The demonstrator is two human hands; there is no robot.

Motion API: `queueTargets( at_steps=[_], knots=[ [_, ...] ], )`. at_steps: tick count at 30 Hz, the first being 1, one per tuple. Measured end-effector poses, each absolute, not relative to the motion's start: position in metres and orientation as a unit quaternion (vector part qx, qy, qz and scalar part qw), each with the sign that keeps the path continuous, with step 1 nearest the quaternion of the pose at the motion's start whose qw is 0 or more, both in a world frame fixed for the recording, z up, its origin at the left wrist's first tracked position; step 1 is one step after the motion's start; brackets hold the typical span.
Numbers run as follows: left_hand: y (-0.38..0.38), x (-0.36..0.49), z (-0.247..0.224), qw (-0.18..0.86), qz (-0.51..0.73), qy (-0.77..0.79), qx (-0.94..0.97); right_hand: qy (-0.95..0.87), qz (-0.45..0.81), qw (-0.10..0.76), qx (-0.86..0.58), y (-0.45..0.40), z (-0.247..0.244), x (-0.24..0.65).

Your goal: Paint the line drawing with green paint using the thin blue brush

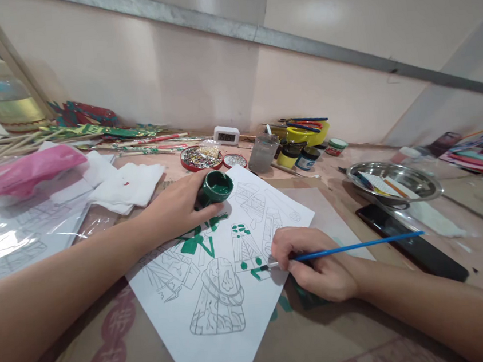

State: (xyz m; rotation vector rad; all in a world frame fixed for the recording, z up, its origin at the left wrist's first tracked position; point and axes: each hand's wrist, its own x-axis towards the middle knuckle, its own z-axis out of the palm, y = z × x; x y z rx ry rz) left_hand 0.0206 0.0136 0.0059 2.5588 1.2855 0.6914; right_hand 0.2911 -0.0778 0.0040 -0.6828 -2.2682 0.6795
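White paper (225, 355) with pencil drawings lies at an angle on brown cardboard, several of its shapes painted green. My left hand (183, 201) is closed around a small open jar of green paint (218, 187), tilted toward me over the upper left part of the sheet. Between the fingers and thumb of my right hand (314, 262) is a thin blue paintbrush (360, 245). Its dark tip touches the paper or hovers just over it, beside a green stroke at the foot of a tall drawn shape; which of the two is unclear.
Behind the paper are a red dish of sequins (201, 157), a cloudy water cup (263, 153), paint jars (288, 156) and a small clock (226, 135). White tissues (127, 184) lie at left. At right are a metal bowl (429, 184) and a black phone (412, 242).
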Motion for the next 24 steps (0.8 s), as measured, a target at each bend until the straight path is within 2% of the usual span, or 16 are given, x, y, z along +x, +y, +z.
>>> queueTargets(
  at_steps=[15,24],
  knots=[
    [0.015,0.019,0.005,0.099,0.231,0.436,0.864,-0.869,0.251,0.335,-0.263,-0.078,0.005,0.293],
    [0.012,0.019,0.006,0.097,0.236,0.432,0.865,-0.805,0.274,0.443,-0.284,-0.081,-0.008,0.296]
  ],
)
